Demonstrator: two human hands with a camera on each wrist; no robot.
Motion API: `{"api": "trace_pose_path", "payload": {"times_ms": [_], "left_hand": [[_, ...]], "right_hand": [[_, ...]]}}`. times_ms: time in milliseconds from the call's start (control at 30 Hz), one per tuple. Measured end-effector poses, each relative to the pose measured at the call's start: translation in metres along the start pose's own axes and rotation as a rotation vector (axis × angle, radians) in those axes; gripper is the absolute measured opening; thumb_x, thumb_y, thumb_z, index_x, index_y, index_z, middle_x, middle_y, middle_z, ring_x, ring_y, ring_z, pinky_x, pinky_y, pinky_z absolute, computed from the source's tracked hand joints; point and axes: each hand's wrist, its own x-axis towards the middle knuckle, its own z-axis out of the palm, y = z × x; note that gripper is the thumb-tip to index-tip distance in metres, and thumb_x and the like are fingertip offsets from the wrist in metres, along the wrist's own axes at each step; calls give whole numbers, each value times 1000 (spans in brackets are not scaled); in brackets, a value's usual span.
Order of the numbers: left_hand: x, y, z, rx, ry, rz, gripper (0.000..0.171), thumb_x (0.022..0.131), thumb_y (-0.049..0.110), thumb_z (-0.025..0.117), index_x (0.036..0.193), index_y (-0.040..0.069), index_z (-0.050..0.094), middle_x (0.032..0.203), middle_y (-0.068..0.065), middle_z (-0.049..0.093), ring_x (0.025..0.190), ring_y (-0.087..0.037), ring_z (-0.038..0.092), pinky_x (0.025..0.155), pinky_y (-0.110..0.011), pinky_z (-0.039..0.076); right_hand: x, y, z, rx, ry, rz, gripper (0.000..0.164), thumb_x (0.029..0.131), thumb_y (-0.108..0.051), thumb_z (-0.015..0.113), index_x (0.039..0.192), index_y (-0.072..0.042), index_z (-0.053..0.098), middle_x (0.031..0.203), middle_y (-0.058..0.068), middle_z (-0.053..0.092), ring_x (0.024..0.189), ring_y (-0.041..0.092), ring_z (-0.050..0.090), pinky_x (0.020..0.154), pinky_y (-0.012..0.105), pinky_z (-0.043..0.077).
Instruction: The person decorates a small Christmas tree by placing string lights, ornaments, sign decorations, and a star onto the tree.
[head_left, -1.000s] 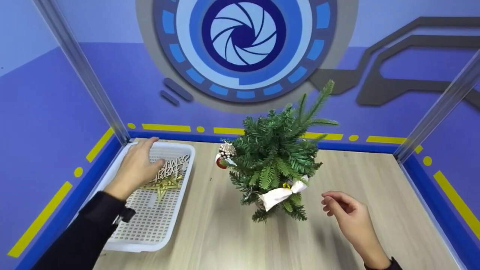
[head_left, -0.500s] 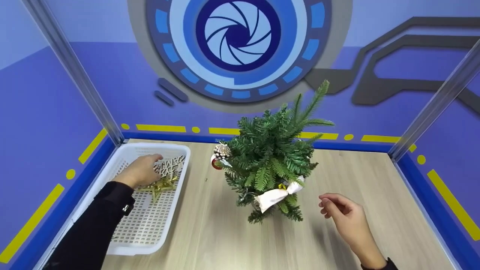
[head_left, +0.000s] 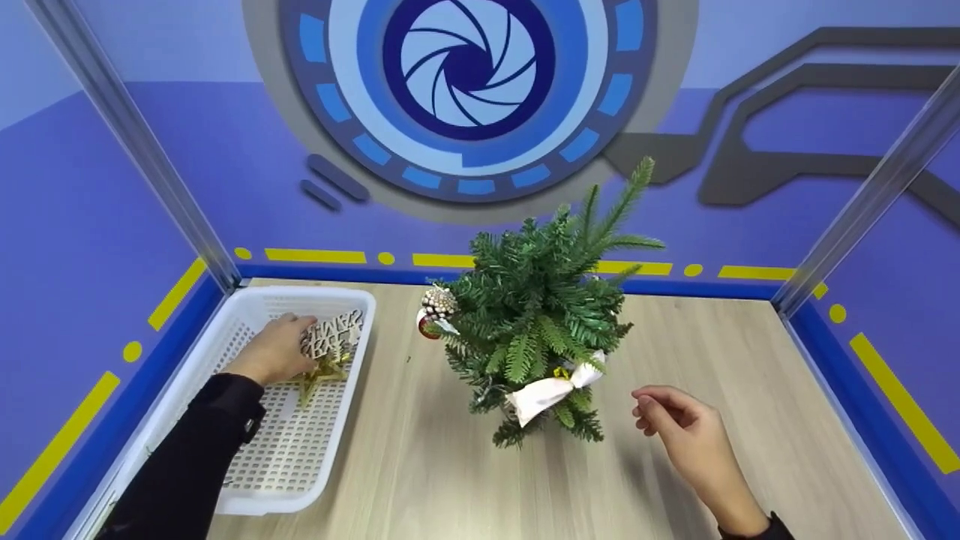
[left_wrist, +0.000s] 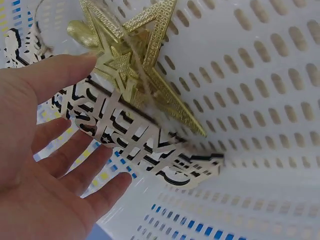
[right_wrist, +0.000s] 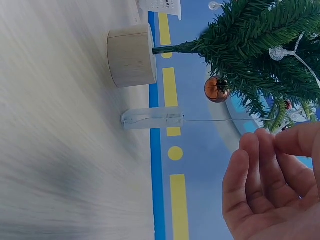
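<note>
My left hand [head_left: 276, 350] reaches into the white perforated basket [head_left: 352, 420]. Its thumb and spread fingers lie around the near end of a cut-out wooden lettering ornament [left_wrist: 135, 130]; whether they touch it is unclear. Beside the lettering, a gold star ornament [left_wrist: 157, 52] with twine lies in the basket. To the right of a small artificial Christmas tree [head_left: 540, 300], my right hand [head_left: 686, 442] hovers with loosely curled fingers and nothing in them. The tree bears a white candy-shaped ornament [head_left: 551, 394], a pine cone [head_left: 440, 302] and a copper-coloured ball [right_wrist: 217, 89].
The tree stands on a round wooden base [right_wrist: 131, 56]. Next to it is a clear box [right_wrist: 152, 118] whose thin wire runs up to the tree lights. Printed blue panels [head_left: 187, 165] with metal corner posts [head_left: 874, 199] enclose the wooden tabletop [head_left: 420, 465].
My left hand has lowered from above the basket's far part down to the lettering. The right hand keeps its pose beside the tree. The head view has shifted slightly.
</note>
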Motion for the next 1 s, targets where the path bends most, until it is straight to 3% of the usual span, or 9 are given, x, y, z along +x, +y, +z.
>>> {"api": "trace_pose_path", "payload": {"times_ms": [133,267,467,733,867,1000], "left_hand": [[-3,-2,-5,-7,13,4,79,82,27,79,148,5,42,142,-28,43,128,-50,45,106,-64,39],[-6,-6,-9,-30,40,35,59,84,24,75,135,4,54,127,-23,53,115,-41,55,98,-58,46],[-8,-10,-11,-49,76,85,34,90,12,65,123,1,60,116,-22,63,107,-40,60,92,-55,49],[-20,-8,-22,-101,130,123,13,89,5,61,100,6,68,93,-10,71,85,-24,64,77,-41,51],[-22,-7,-23,-112,109,155,11,86,6,63,94,9,69,87,-4,70,78,-16,60,71,-33,47],[-27,-6,-20,-139,33,151,13,82,10,68,95,13,70,86,-1,69,76,-15,58,70,-31,45]], "right_hand": [[0,0,0,1,0,-1,22,97,-28,63,109,-11,71,95,16,72,80,23,71,71,31,59],[0,0,1,15,-6,5,21,97,-26,64,109,-10,71,94,15,71,80,23,70,71,33,60],[1,-1,1,-30,-12,36,25,97,-35,62,109,-14,71,91,8,72,82,25,69,71,30,58],[0,-2,2,-2,-16,15,22,97,-30,63,108,-12,71,93,14,71,79,23,70,71,32,59],[0,-3,1,8,-4,2,20,97,-27,64,107,-11,72,92,16,71,78,23,70,70,32,59],[-2,-3,1,1,-14,14,22,98,-30,63,108,-12,71,93,16,71,79,23,69,71,31,59]]}}
